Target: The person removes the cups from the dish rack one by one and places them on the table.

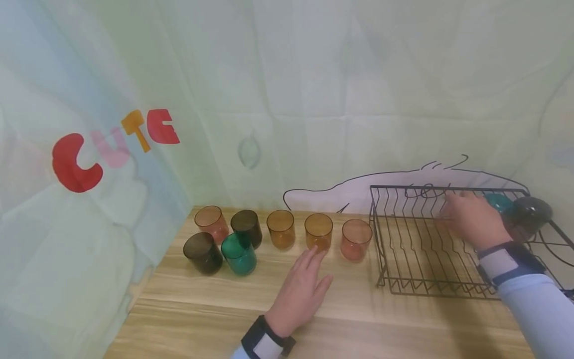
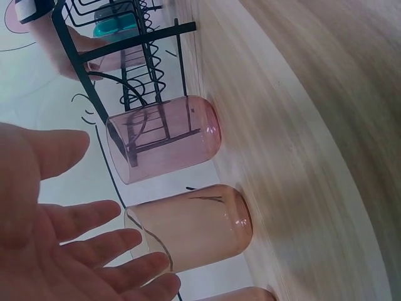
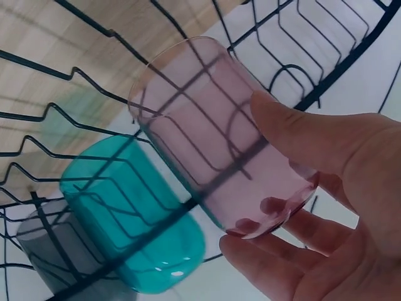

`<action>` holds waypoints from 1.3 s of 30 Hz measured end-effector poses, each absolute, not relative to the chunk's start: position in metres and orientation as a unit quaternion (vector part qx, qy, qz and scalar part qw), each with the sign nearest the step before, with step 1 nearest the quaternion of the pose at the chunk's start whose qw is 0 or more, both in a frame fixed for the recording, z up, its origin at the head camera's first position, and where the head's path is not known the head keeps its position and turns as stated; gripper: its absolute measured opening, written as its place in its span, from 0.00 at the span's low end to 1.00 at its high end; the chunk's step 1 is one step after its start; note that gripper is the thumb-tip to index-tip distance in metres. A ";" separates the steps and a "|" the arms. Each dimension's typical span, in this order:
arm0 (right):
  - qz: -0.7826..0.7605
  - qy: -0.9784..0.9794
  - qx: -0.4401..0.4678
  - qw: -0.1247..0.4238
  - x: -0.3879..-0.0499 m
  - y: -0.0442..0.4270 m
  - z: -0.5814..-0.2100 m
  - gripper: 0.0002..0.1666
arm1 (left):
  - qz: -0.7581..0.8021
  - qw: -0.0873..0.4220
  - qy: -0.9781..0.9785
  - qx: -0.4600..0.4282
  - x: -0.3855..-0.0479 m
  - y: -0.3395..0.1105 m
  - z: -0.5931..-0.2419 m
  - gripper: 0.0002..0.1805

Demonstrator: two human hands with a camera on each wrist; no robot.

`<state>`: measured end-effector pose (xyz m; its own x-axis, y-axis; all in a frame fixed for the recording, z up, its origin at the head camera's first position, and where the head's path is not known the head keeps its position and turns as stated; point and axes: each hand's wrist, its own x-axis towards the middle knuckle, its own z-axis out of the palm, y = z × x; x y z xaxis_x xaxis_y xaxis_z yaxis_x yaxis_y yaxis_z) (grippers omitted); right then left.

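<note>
My right hand [image 1: 477, 219] grips a pink glass [image 3: 200, 119] over the black wire rack [image 1: 430, 249], thumb on its side and fingertips round its base. The glass is tilted mouth-down; whether it touches the wires I cannot tell. Beside it in the rack are an upturned teal glass [image 3: 131, 213] and a dark grey glass [image 3: 72, 251]. My left hand [image 1: 298, 296] holds nothing, its fingers spread in front of an amber glass [image 1: 319, 232]. Fingertips overlap that glass in the left wrist view; contact is unclear. Next to it stands another pink glass [image 1: 356, 242].
To the left on the wooden table [image 1: 215, 309] stand a second amber glass [image 1: 281, 232], a pink glass [image 1: 211, 223], two dark glasses, one in front [image 1: 203, 254], and a green glass [image 1: 239, 257]. A printed cloth [image 1: 278, 99] hangs behind the table.
</note>
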<state>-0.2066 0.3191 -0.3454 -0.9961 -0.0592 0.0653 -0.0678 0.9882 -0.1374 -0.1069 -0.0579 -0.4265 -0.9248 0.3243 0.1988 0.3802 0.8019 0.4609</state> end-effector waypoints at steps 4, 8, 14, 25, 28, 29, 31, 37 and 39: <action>0.085 -0.992 0.062 0.066 -0.199 0.313 -0.336 0.32 | -0.255 0.061 -0.947 -0.187 -0.106 -0.059 -0.424 0.34; 0.118 -0.986 0.072 0.092 -0.191 0.300 -0.323 0.32 | -0.264 0.060 -0.945 -0.185 -0.106 -0.059 -0.422 0.35; 0.175 -0.975 0.085 0.104 -0.179 0.273 -0.309 0.32 | -0.299 0.047 -0.938 -0.168 -0.103 -0.058 -0.418 0.37; 0.186 -0.921 0.196 0.281 -0.156 0.227 -0.306 0.35 | -0.381 0.034 -0.914 -0.134 -0.108 -0.057 -0.411 0.40; 0.211 -0.909 0.201 0.297 -0.150 0.213 -0.310 0.37 | -0.414 0.020 -0.903 -0.113 -0.109 -0.056 -0.408 0.42; 0.216 -0.908 0.200 0.299 -0.148 0.209 -0.312 0.38 | -0.424 0.015 -0.899 -0.105 -0.110 -0.056 -0.407 0.44; 0.228 -0.901 0.204 0.309 -0.143 0.200 -0.315 0.38 | -0.445 0.005 -0.891 -0.092 -0.111 -0.055 -0.404 0.46; 0.246 -0.889 0.197 0.332 -0.133 0.178 -0.323 0.39 | -0.529 -0.013 -0.844 -0.085 -0.115 -0.052 -0.398 0.46; 0.261 -0.884 0.195 0.334 -0.130 0.171 -0.325 0.40 | -0.560 -0.019 -0.823 -0.088 -0.117 -0.052 -0.396 0.44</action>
<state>-0.1304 0.1715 -0.3251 -0.7011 -0.1703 0.6925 -0.5193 0.7875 -0.3321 -0.1169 -0.0519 -0.3960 -0.9838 0.1659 0.0679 0.1240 0.3565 0.9260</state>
